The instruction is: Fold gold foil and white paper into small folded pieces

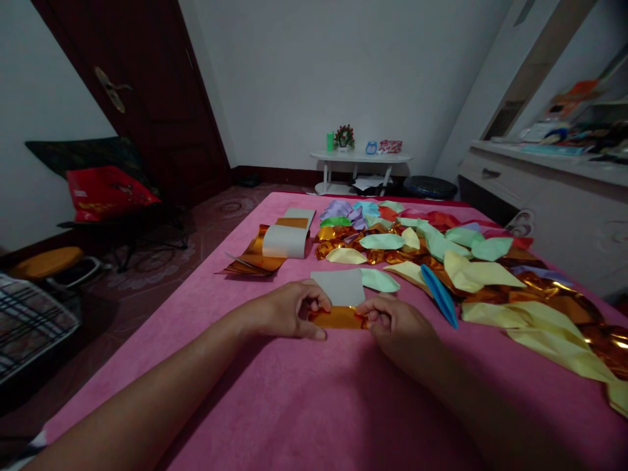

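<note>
A sheet of gold foil paper [338, 286] lies flat on the pink-covered table, pale grey side up. Its near edge is turned over, so a shiny orange-gold strip shows along the front. At the left end of that strip my left hand [289, 309] has its fingertips closed on the fold, the thumb stretched along the near side. My right hand [395, 324] pinches the strip's right end between thumb and curled fingers. Just behind the sheet's right corner rests a folded pale green paper piece [381, 280]. A folded blue paper piece [439, 296] lies to the right.
Left of the sheet is a curled stack of foil papers [260, 252]. Folded yellow, green, purple, red and gold papers [471, 271] heap across the right side of the pink tablecloth [255, 405]. Beyond stands a small white table [360, 157]; a chair holds a red bag [110, 191].
</note>
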A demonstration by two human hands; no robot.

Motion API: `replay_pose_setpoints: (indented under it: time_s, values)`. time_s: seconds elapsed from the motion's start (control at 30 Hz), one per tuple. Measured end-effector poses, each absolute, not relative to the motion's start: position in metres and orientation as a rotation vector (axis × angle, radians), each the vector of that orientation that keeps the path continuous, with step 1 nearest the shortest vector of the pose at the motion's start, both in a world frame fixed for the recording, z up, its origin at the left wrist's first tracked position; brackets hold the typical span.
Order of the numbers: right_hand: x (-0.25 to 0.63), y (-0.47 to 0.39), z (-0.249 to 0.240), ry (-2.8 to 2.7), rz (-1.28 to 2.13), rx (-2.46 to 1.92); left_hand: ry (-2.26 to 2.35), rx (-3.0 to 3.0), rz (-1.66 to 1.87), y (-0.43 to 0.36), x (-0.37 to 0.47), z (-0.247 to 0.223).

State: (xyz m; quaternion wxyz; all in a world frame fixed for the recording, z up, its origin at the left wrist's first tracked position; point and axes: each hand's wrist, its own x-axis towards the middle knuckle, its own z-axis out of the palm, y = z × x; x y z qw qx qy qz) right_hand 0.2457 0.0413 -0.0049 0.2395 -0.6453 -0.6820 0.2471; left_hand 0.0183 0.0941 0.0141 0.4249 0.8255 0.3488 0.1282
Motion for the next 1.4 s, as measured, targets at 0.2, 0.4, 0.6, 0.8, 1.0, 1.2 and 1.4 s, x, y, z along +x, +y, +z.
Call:
replay_pose_setpoints:
  time_s: [0.2,0.4,0.6,0.8,1.0,1.2,1.4]
  values:
    - [0.236,0.035,0.0,-1.898,0.516,-1.835,1.018,2.726,0.385,0.065,0.034,0.018]
    - [0.235,0.032,-0.007,-1.924,0.345,-1.793,0.931,3.056,0.312,0.062,0.039,0.011]
    - [0.226,0.029,-0.006,-2.068,-0.034,-1.472,0.855,3.187,0.442,0.066,0.039,-0.001]
    - [0.219,0.039,-0.009,-2.205,-0.295,-1.153,0.82,3.176,0.702,0.064,0.041,-0.001]
    - [0.233,0.044,-0.012,-2.234,-0.366,-1.048,0.755,3.133,0.925,0.068,0.034,-0.004]
    - [0.248,0.044,-0.006,-2.202,-0.387,-1.033,0.814,3.09,1.035,0.076,0.019,-0.005]
    - [0.252,0.039,0.005,-2.173,-0.314,-1.107,0.894,3.015,1.049,0.082,0.013,-0.001]
